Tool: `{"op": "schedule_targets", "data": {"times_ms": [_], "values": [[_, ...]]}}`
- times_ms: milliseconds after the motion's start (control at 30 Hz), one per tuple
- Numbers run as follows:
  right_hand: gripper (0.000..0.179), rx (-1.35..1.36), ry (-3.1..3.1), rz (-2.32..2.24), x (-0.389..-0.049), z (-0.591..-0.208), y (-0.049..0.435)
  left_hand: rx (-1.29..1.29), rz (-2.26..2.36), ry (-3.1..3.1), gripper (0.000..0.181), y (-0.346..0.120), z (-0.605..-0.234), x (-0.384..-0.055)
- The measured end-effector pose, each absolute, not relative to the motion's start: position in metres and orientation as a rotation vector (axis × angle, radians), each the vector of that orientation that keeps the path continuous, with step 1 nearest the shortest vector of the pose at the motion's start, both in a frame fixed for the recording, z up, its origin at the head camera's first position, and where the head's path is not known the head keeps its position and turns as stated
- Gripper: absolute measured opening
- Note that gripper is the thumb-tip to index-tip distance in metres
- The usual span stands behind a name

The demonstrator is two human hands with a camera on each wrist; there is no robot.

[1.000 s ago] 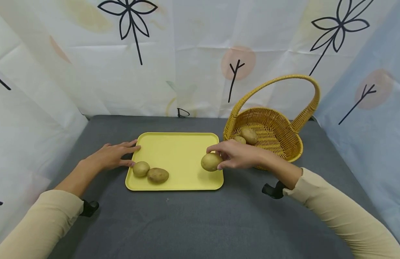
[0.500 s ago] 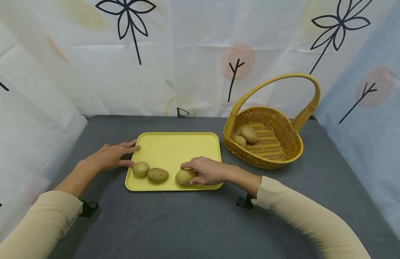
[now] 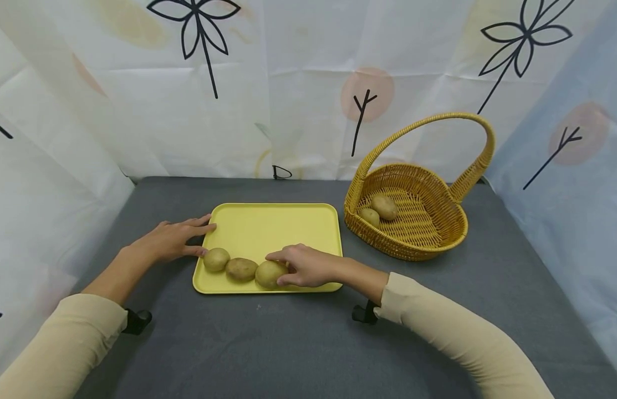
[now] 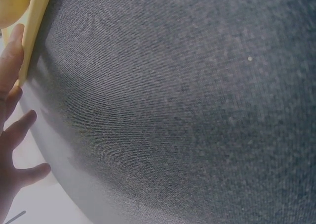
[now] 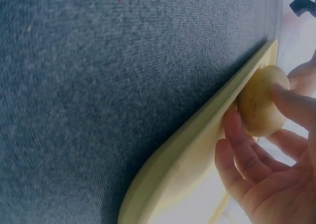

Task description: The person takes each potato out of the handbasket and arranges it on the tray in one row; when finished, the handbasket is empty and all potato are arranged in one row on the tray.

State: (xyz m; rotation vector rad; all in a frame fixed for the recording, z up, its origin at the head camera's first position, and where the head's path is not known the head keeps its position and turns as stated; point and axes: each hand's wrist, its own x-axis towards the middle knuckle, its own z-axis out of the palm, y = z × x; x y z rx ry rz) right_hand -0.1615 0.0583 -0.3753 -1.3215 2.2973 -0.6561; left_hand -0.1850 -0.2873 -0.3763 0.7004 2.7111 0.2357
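On the yellow tray a row of potatoes lies along the near side: a round potato at the left, a longer potato beside it, and a third potato to their right. My right hand holds that third potato between thumb and fingers; the right wrist view shows the gripped potato close to the tray's rim. With fingers spread and fairly straight, my left hand touches the tray's left edge, its thumb close to the round potato.
A wicker basket with a tall handle stands right of the tray, tilted toward me. Inside it lie two potatoes. Dark grey cloth covers the table, and a printed white curtain hangs behind.
My right hand has carried its potato from the tray's right side leftward and down, up to the longer potato, which has shifted slightly left. The left hand has stayed in place.
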Motion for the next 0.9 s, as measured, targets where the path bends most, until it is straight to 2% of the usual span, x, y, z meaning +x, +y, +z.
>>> {"op": "schedule_targets", "data": {"times_ms": [233, 367, 633, 900], "values": [[0.057, -1.268, 2.287, -0.626, -0.162, -0.368, 0.069, 0.690, 0.244, 2.710, 0.081, -0.288, -0.377, -0.185], [0.053, -1.254, 2.262, -0.661, -0.164, -0.352, 0.087, 0.688, 0.251, 2.710, 0.081, -0.288, -0.377, -0.185], [0.051, -1.243, 2.386, -0.665, -0.177, -0.312, 0.141, 0.690, 0.247, 2.712, 0.080, -0.288, -0.376, -0.184], [0.047, -1.090, 2.471, -0.649, -0.200, -0.289, 0.198, 0.696, 0.241, 2.711, 0.080, -0.288, -0.376, -0.185]]}}
